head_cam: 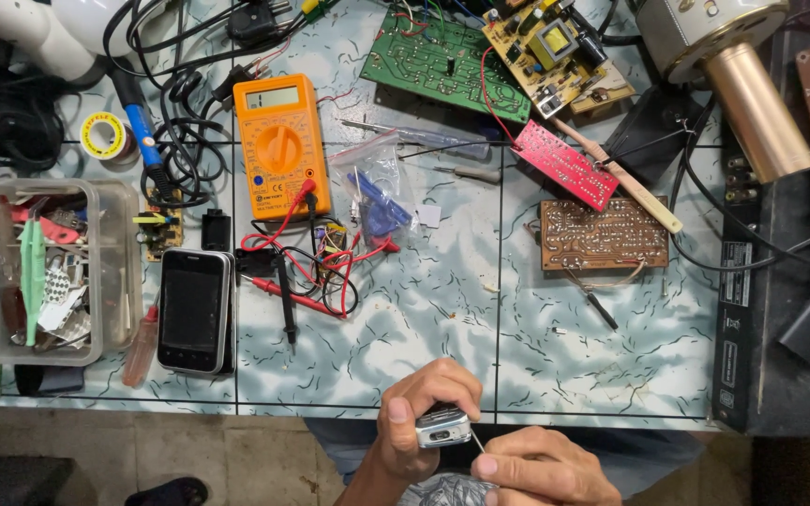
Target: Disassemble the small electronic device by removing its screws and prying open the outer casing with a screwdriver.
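The left hand point(421, 412) is closed around a small silver phone point(443, 427), with the thumb on its near side and the fingers curled over the top; the phone sits at the bottom middle of the view, just over the front edge of the table point(555, 356). Its long axis lies almost left to right, and the free end looks toward the right hand point(544, 468), which is just beside it and a little lower. The right hand is closed in a narrow pinch on a thin metal tool point(477, 441), probably a fine screwdriver or a pin, but the view is too small to tell which. The tip of the tool points up and left and comes to the right end of the phone, so the right hand is the nearer one to that end. Further out on the table I count one orange multimeter point(281, 145) with red and black probe leads, one black phone point(196, 310) lying flat to the left, one clear plastic box point(114, 272) of small parts, one roll of solder point(104, 135), one blue soldering iron point(142, 126), one small plastic bag point(377, 192), and four circuit boards: green point(442, 66), yellow point(555, 52), red point(564, 164) and brown point(604, 234).
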